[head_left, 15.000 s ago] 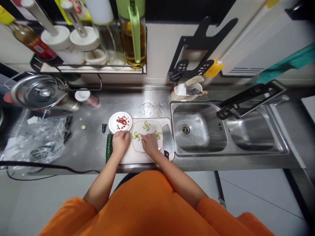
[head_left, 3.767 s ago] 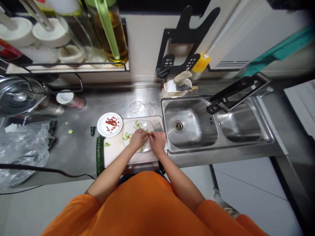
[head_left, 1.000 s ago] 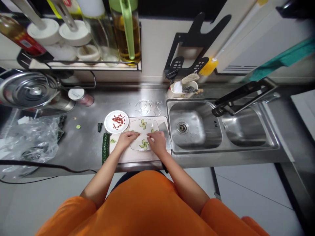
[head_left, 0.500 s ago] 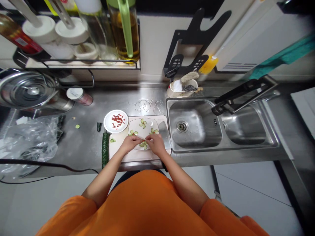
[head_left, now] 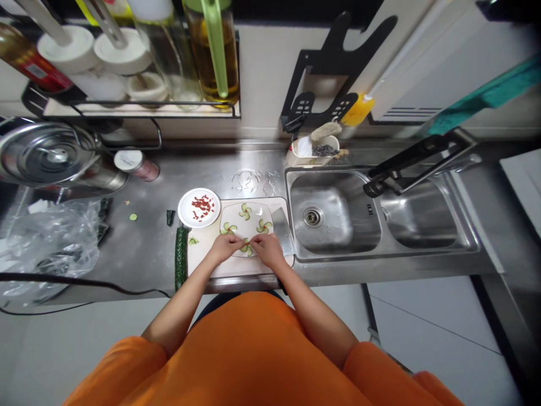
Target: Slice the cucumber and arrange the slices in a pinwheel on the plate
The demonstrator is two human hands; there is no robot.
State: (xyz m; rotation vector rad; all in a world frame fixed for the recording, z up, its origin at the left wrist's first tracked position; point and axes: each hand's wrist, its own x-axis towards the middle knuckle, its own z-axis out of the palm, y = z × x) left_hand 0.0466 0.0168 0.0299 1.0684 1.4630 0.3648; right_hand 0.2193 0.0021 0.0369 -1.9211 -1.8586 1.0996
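My left hand (head_left: 229,247) and my right hand (head_left: 267,248) are both closed in a pinch, fingertips almost meeting over the near edge of a clear-rimmed square plate (head_left: 253,224). Between the fingertips is a tiny red piece (head_left: 247,243) like a goji berry, mostly hidden. Right below it lies a pinwheel of cucumber slices (head_left: 246,250). More pinwheels sit at the far side (head_left: 245,211), left (head_left: 229,228) and right (head_left: 264,226) of the plate. It rests on a white cutting board (head_left: 203,265). A round white plate (head_left: 182,210) holds several similar red goji berries (head_left: 202,206).
A cleaver (head_left: 283,231) lies on the board's right side, beside the steel double sink (head_left: 338,214). Left of the board are a cut cucumber (head_left: 181,259), a dark cucumber end (head_left: 170,217) and plastic bags (head_left: 63,242). A condiment shelf (head_left: 169,107) overhangs the counter.
Both hands stay at the near pinwheel, with only slight finger movement around the red piece. Everything else lies as before.
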